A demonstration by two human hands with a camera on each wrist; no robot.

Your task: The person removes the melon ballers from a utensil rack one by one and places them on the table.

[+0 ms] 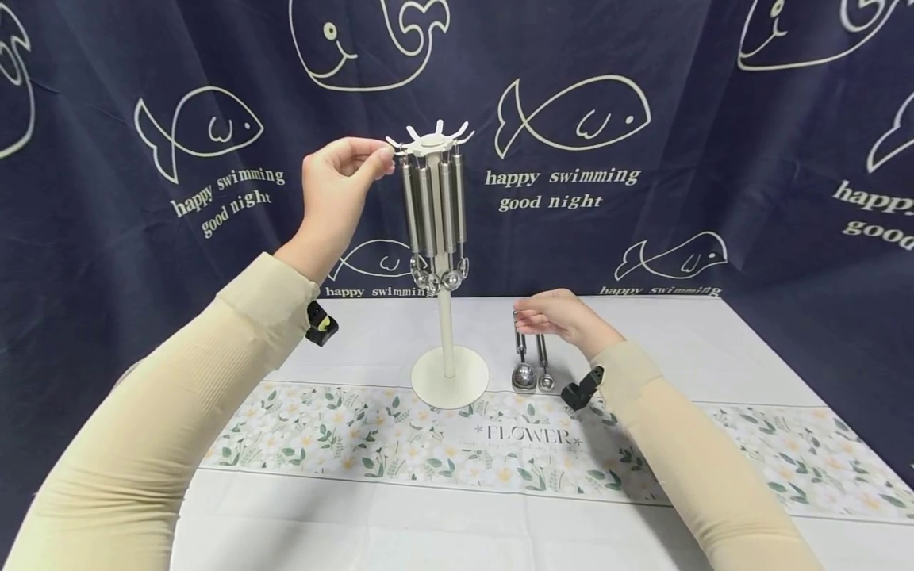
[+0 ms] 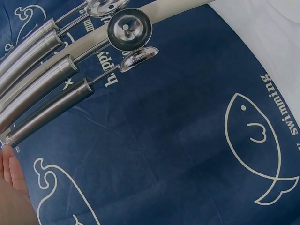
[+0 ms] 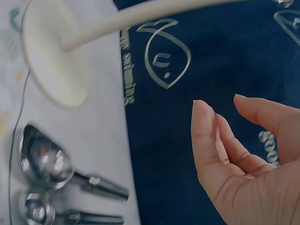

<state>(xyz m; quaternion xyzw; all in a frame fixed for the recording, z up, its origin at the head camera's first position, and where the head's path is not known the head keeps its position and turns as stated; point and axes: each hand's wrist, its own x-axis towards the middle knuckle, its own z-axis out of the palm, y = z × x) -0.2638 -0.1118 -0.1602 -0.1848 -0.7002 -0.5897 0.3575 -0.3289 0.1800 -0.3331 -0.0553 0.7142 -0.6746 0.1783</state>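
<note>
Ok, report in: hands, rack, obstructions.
Left hand pinching at top of white rack. Four utensils hanging. Right hand empty, near two scoops on table. Nothing visibly blocking.

The left wrist view crops the left hand (image 2: 16, 192) and both ends of the stand's pole (image 2: 171, 9).

On my head-camera feed I read "happy swimming" above "good night" in pale letters, repeated left and right across the far navy curtain (image 1: 543, 246); nearer, on the floral strip (image 1: 400, 444), I made out "FLOWER" in grey capitals.
</note>
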